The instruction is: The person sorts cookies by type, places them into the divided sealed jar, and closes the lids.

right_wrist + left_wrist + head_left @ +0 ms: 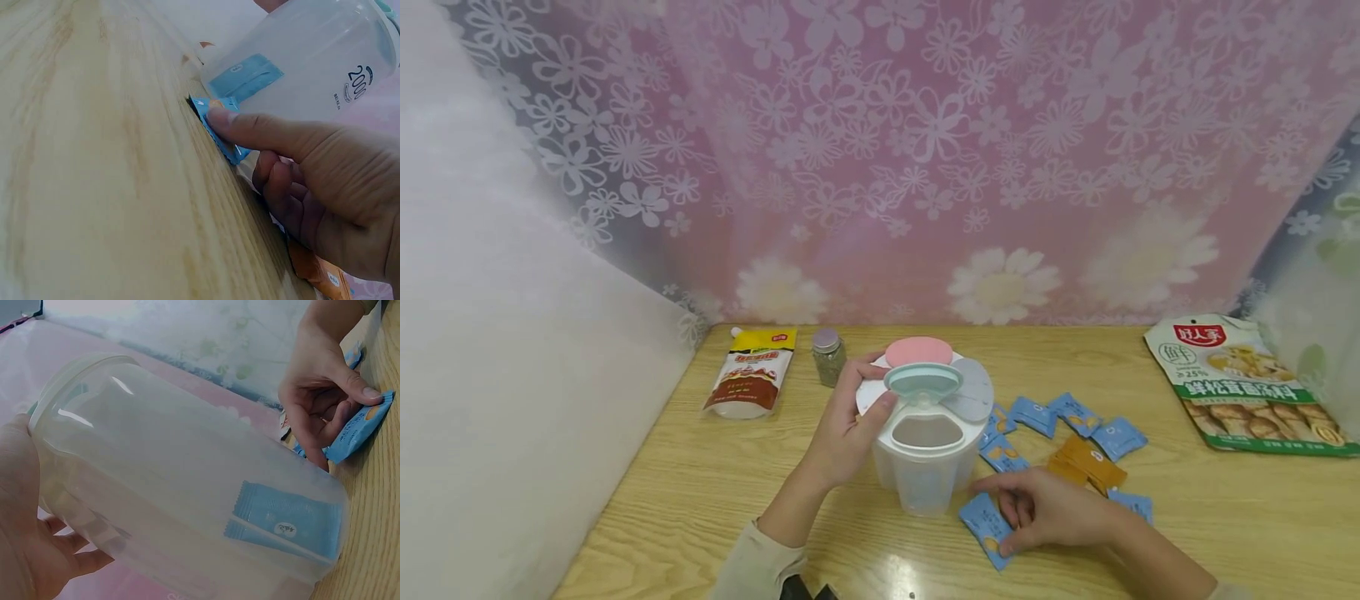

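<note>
A clear plastic storage canister (925,487) stands on the table, its white lid carrying coloured flaps. The mint flap (922,379) is raised over an opening. My left hand (846,433) holds the canister near its top, thumb by the mint flap, fingers around the far side. One blue packet (294,522) lies at the bottom inside. Just right of the canister's base, my right hand (1048,508) pinches another blue packet (985,529) by its edges, thumb on the near end and index finger at the far end.
Several blue packets (1033,415) and orange packets (1086,464) lie right of the canister. Farther right is a mushroom-printed pouch (1247,387). A small jar (828,357) and a yellow-topped pouch (752,375) are at the back left. A floral curtain (925,167) hangs behind.
</note>
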The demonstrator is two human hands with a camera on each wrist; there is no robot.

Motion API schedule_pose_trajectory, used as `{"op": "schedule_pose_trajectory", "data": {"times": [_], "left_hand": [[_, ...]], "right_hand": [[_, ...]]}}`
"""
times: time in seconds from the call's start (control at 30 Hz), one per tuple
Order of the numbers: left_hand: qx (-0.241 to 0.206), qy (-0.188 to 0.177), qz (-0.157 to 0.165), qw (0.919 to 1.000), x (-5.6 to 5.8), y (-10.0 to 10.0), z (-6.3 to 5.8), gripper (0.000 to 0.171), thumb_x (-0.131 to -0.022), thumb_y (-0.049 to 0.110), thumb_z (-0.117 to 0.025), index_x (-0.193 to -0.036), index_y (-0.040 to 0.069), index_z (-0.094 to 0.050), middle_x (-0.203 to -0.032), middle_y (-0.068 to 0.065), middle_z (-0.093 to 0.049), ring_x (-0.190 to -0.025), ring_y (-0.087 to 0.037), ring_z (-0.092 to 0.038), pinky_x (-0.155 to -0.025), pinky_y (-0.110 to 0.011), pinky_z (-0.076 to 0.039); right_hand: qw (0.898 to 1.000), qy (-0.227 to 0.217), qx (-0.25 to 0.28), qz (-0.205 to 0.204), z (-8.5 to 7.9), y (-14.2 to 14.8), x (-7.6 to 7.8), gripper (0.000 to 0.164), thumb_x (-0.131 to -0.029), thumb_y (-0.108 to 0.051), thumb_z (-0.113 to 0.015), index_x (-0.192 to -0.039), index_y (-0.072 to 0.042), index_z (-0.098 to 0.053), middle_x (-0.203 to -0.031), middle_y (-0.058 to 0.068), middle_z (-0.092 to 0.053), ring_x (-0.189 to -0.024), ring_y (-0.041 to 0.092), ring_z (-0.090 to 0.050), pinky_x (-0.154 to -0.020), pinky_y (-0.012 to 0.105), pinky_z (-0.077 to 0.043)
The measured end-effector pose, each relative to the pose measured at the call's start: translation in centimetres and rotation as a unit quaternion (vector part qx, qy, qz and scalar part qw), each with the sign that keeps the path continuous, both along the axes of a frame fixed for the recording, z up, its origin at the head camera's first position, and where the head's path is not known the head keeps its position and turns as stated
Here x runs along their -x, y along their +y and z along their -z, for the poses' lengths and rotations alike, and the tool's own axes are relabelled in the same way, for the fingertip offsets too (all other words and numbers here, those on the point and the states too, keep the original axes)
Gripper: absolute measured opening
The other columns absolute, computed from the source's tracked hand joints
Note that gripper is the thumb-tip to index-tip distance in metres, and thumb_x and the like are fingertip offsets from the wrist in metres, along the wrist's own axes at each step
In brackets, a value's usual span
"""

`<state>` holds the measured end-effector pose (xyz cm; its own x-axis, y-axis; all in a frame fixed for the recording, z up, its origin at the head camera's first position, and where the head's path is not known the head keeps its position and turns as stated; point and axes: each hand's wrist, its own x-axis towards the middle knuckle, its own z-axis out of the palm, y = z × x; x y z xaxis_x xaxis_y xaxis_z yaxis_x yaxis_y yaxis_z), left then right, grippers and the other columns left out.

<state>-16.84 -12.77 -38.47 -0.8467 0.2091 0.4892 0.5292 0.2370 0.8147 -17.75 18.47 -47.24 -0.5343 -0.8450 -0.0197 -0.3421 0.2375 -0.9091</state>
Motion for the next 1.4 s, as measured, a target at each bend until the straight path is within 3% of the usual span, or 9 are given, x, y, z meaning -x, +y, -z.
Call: {"op": "schedule_pose_trajectory", "data": {"times": [0.1, 0.27, 0.4, 0.53, 0.77, 1.17, 1.4], "left_hand": [[-0.003, 0.004, 0.000, 1.0000, 0.0, 0.1, 0.0, 0.023, -0.097, 0.015, -0.054, -0.117, 0.005, -0.048, -0.148, -0.016, -0.046, -0.137, -0.033, -0.048, -0.108, -0.046, -0.045], [0.000, -0.001, -0.003, 1.0000, 0.1, 0.1, 0.1, 0.023, -0.098, 0.015, -0.054, -0.117, 0.006, -0.047, -0.150, -0.016, -0.044, -0.138, -0.034, -0.047, -0.107, -0.050, -0.045], [0.001, -0.007, -0.006, 1.0000, 0.0, 0.1, 0.2, 0.022, -0.098, 0.016, -0.054, -0.117, 0.007, -0.047, -0.151, -0.016, -0.043, -0.139, -0.035, -0.046, -0.107, -0.052, -0.045], [0.002, -0.005, -0.009, 1.0000, -0.1, 0.1, 0.3, 0.022, -0.098, 0.015, -0.054, -0.117, 0.007, -0.048, -0.150, -0.015, -0.044, -0.138, -0.034, -0.047, -0.107, -0.051, -0.045], [0.003, 0.002, -0.007, 1.0000, 0.0, 0.1, 0.3, 0.022, -0.098, 0.015, -0.054, -0.118, 0.007, -0.048, -0.147, -0.012, -0.046, -0.137, -0.031, -0.048, -0.108, -0.046, -0.045], [0.005, 0.006, -0.011, 0.9999, 0.0, 0.4, 0.3, 0.022, -0.098, 0.015, -0.054, -0.118, 0.008, -0.048, -0.148, -0.014, -0.046, -0.136, -0.032, -0.049, -0.107, -0.046, -0.046], [0.004, -0.006, -0.012, 0.9999, -0.2, 0.1, 0.2, 0.022, -0.099, 0.016, -0.054, -0.119, 0.008, -0.048, -0.151, -0.014, -0.043, -0.137, -0.034, -0.048, -0.106, -0.049, -0.046]], "right_hand": [[1.000, 0.014, -0.014, 0.013, 0.0, -0.1, 0.0, 0.061, -0.082, -0.027, -0.082, -0.135, -0.009, -0.058, -0.078, 0.009, -0.060, -0.060, -0.007, -0.049, -0.052, 0.019, -0.049], [0.998, 0.049, -0.029, 0.038, 0.0, -0.2, 0.0, 0.040, -0.085, -0.031, -0.079, -0.116, -0.012, -0.062, -0.074, -0.008, -0.060, -0.059, -0.006, -0.048, -0.051, 0.020, -0.047], [0.996, 0.057, -0.034, 0.058, 0.0, -0.2, -0.1, 0.029, -0.086, -0.033, -0.078, -0.102, -0.016, -0.062, -0.071, -0.012, -0.061, -0.056, -0.006, -0.050, -0.047, 0.021, -0.046], [0.998, 0.023, -0.013, 0.057, -0.2, -0.1, -0.2, 0.023, -0.087, -0.028, -0.077, -0.097, -0.014, -0.062, -0.071, -0.012, -0.060, -0.054, -0.006, -0.048, -0.044, 0.018, -0.043], [0.995, -0.083, 0.021, 0.050, -1.1, 0.4, -0.1, 0.016, -0.092, -0.015, -0.070, -0.101, -0.005, -0.062, -0.071, -0.011, -0.054, -0.048, -0.005, -0.040, -0.043, 0.012, -0.035], [0.982, -0.147, 0.113, 0.023, -1.8, 1.6, 0.3, 0.013, -0.096, 0.001, -0.059, -0.105, 0.008, -0.054, -0.071, -0.011, -0.053, -0.048, -0.002, -0.040, -0.037, 0.020, -0.031], [0.984, -0.127, 0.120, 0.030, -2.5, 1.5, 0.2, 0.009, -0.096, 0.000, -0.059, -0.102, 0.005, -0.054, -0.072, -0.012, -0.053, -0.048, -0.003, -0.041, -0.035, 0.021, -0.032]]}}
